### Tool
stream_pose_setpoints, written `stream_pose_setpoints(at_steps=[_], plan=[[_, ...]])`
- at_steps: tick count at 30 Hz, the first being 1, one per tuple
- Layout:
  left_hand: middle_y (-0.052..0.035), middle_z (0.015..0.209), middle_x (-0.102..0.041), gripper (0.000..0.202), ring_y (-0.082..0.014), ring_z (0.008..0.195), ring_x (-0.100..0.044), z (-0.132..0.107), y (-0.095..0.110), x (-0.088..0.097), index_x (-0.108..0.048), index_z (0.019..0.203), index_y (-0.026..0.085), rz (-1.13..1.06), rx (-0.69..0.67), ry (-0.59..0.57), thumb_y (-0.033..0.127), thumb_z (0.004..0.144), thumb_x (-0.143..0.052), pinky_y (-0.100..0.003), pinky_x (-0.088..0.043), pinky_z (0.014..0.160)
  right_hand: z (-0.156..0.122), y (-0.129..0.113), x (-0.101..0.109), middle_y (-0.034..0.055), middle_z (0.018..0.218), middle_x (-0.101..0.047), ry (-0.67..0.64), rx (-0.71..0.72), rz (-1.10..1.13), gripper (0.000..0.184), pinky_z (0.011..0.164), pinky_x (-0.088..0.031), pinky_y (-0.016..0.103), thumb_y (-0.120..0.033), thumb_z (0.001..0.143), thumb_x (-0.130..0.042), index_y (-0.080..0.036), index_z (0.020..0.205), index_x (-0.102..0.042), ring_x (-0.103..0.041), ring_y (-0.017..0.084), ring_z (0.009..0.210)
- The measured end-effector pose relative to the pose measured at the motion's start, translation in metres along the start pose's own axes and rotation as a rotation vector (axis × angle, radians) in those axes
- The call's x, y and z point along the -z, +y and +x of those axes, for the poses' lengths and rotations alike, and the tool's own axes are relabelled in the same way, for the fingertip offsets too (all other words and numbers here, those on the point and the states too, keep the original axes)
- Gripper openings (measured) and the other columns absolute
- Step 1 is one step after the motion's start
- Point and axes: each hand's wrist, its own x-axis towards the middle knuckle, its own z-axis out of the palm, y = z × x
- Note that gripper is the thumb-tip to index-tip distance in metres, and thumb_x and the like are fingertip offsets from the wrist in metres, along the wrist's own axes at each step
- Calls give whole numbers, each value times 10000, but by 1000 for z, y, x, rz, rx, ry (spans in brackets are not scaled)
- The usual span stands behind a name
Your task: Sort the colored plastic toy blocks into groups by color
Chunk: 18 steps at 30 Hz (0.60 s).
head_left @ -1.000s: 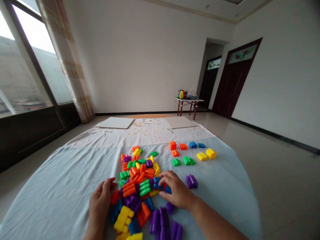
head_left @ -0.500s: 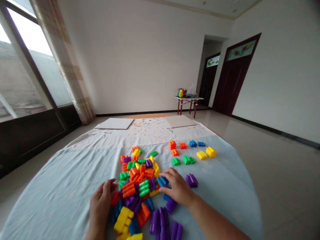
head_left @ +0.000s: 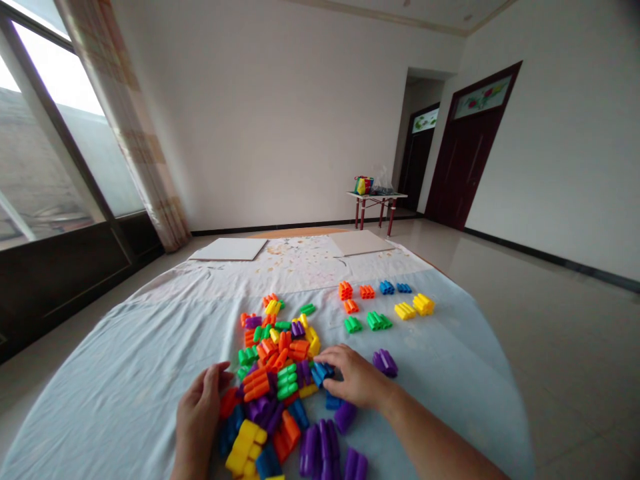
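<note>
Picking a blue block [head_left: 323, 375] out of the messy pile [head_left: 284, 360] seems to be the step that is being done. The blue block is found at the right edge of the pile, on the cloth-covered worktop [head_left: 125, 373]. It is held between the thumb and fingers of the right hand [head_left: 357, 377], with only a narrow space left there. The left hand [head_left: 200, 403] is loosely bent beside the pile, and no block is seen in it.

Farther off on the right, blocks are set out by colour: orange blocks [head_left: 345, 291], blue blocks [head_left: 387, 287], green blocks [head_left: 379, 321], yellow blocks [head_left: 423, 304] and purple blocks [head_left: 385, 363]. For the next move, a firm pinch and a small lift seem to be needed, so that the other blocks are not knocked.

Part of the blue block is covered by the fingers, so it cannot be told whether it is off the pile. The left palm is hidden, and whether the red-orange block [head_left: 230, 403] is touched cannot be told. Many low blocks are buried, and a yellow block [head_left: 275, 477] is cut off at the bottom.
</note>
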Motion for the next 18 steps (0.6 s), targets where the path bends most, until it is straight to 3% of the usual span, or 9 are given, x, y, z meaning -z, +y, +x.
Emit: stream_pose_setpoints(at_steps=[4, 7, 10, 15, 18], plan=[[-34, 688, -687, 528, -211, 634, -644, 3, -2, 3, -670, 868, 163, -2, 33, 17, 607, 606, -553, -270, -509, 515, 0, 0, 12, 68, 1106, -597, 45, -9, 54, 540, 908, -448, 334, -138, 676, -674, -218, 1202, -581, -560, 195, 983], [-24, 675, -690, 491, -216, 643, -651, 3, 2, 3, -673, 850, 178, -21, 80, 20, 584, 595, -566, -267, -516, 523, 4, 15, 38, 65, 1135, -561, 192, -50, 66, 538, 866, -472, 331, -167, 718, -667, -237, 1236, -542, -562, 180, 944], [-11, 682, -694, 462, -210, 673, -656, 4, 5, 3, -672, 850, 201, 2, 121, 7, 572, 598, -562, -242, -519, 531, 15, 50, 76, 88, 1161, -527, 335, -126, -33, 504, 861, -477, 353, -174, 748, -634, -207, 1238, -526, -561, 188, 954], [-1, 740, -707, 509, -214, 698, -664, 14, -10, 6, -670, 909, 224, 13, 149, -18, 616, 599, -569, -239, -531, 531, 35, 125, 139, 98, 1129, -547, 379, -419, -365, 429, 870, -467, 330, -147, 741, -620, -167, 1166, -566, -576, 186, 945], [-3, 714, -706, 490, -221, 645, -664, 17, -20, 4, -685, 870, 223, 62, 18, 30, 625, 622, -554, -271, -548, 522, 43, 161, 160, 112, 1161, -542, 394, -504, -421, 420, 908, -435, 323, -122, 733, -609, -165, 1150, -575, -561, 204, 1013]])
